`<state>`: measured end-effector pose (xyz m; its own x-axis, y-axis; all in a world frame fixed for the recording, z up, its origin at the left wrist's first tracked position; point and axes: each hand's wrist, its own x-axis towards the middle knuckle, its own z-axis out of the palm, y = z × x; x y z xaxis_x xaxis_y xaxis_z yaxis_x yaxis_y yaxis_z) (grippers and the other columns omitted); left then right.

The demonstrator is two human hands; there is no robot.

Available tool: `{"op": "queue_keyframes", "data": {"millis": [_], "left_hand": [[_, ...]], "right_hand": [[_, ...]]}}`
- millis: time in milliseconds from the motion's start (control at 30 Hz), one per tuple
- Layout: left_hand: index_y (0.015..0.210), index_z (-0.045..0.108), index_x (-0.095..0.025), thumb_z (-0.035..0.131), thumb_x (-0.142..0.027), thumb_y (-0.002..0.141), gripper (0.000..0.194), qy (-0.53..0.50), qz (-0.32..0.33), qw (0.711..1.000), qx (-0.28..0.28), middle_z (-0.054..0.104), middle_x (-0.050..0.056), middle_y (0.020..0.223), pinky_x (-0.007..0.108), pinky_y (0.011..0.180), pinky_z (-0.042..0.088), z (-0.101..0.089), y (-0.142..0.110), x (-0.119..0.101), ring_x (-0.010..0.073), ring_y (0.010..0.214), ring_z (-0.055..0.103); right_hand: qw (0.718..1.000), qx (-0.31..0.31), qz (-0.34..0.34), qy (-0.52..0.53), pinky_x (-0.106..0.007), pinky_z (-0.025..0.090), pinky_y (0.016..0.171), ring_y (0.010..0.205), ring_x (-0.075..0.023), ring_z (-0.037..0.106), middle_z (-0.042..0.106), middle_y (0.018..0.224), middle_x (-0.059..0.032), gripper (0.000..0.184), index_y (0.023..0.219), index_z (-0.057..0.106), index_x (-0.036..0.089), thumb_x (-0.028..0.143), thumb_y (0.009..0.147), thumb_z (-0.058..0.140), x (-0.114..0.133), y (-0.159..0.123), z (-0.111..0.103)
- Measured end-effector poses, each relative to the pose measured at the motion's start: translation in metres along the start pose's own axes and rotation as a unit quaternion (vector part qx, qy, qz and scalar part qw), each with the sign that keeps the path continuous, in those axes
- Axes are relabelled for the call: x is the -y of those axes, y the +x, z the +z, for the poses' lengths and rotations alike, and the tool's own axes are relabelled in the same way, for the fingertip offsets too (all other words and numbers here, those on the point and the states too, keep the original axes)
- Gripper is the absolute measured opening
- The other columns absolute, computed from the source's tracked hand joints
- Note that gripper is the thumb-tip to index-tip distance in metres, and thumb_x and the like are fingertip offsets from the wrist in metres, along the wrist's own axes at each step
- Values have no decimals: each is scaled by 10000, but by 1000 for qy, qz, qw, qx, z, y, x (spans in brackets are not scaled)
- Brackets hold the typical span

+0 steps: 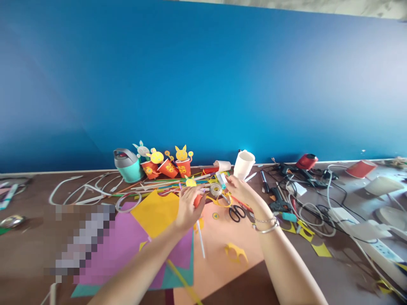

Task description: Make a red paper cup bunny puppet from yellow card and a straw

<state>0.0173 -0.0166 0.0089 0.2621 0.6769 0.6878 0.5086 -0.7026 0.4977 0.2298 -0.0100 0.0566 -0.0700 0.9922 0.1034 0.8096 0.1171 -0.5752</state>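
Note:
My left hand (190,206) is curled round a small red paper cup (197,201), most of which the fingers cover. Just above that hand shows a yellow paper rabbit head (190,181). A white straw (201,240) lies below it on the peach paper (222,237). My right hand (241,189) is closed, its fingertips at a small white and light-blue object (221,179) whose kind I cannot make out. Close to the right hand are a roll of clear tape (216,189), black-handled scissors (237,213) and a white paper cup stack (244,164).
Red cups with rabbit figures (183,163) and a teal container (129,165) stand by the blue wall. Purple sheets (124,241) and an orange-yellow sheet (155,214) lie left. Glue guns (280,200), cables and a power strip (378,248) crowd the right.

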Motion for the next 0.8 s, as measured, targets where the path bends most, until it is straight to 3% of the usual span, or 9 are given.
{"op": "queue_keyframes", "data": {"millis": [67, 233, 367, 633, 800], "left_hand": [[872, 556, -211, 505, -212, 873, 51, -24, 14, 1000, 7, 631, 95, 1202, 393, 933, 384, 0, 0, -2, 220, 1101, 580], [897, 526, -205, 475, -197, 885, 53, -86, 9, 996, 35, 580, 130, 1263, 403, 955, 415, 1, -2, -2, 240, 1226, 497], [916, 506, -206, 450, -192, 894, 62, -128, -11, 991, 41, 576, 137, 1263, 415, 953, 427, 2, -3, -2, 236, 1208, 515], [889, 505, -206, 470, -238, 898, 49, -206, -57, 977, 25, 587, 120, 1202, 396, 939, 441, 0, -3, -5, 226, 1156, 537], [894, 507, -200, 475, -263, 902, 71, -235, -84, 968, -6, 600, 105, 1145, 380, 938, 438, 0, -1, -4, 214, 1117, 559]], "right_hand": [[995, -26, -57, 78, -264, 417, 607, 643, -158, 585, 620, 736, -36, 146, 866, 513, 187, 175, 861, 368, 11, -1, 11], [981, -51, -152, 108, -311, 459, 666, 746, -189, 601, 629, 891, -77, 203, 1048, 501, 200, 189, 884, 382, 28, -6, 39], [978, -49, -161, 120, -288, 457, 628, 715, -172, 595, 629, 910, -78, 277, 1148, 472, 187, 183, 893, 363, 30, -9, 44], [980, -40, -155, 120, -242, 385, 540, 597, -142, 533, 597, 764, -20, 139, 951, 505, 206, 195, 892, 380, 35, -11, 37], [979, -28, -161, 120, -238, 381, 556, 635, -149, 561, 618, 805, -31, 140, 987, 498, 206, 189, 877, 413, 36, -11, 35]]}}
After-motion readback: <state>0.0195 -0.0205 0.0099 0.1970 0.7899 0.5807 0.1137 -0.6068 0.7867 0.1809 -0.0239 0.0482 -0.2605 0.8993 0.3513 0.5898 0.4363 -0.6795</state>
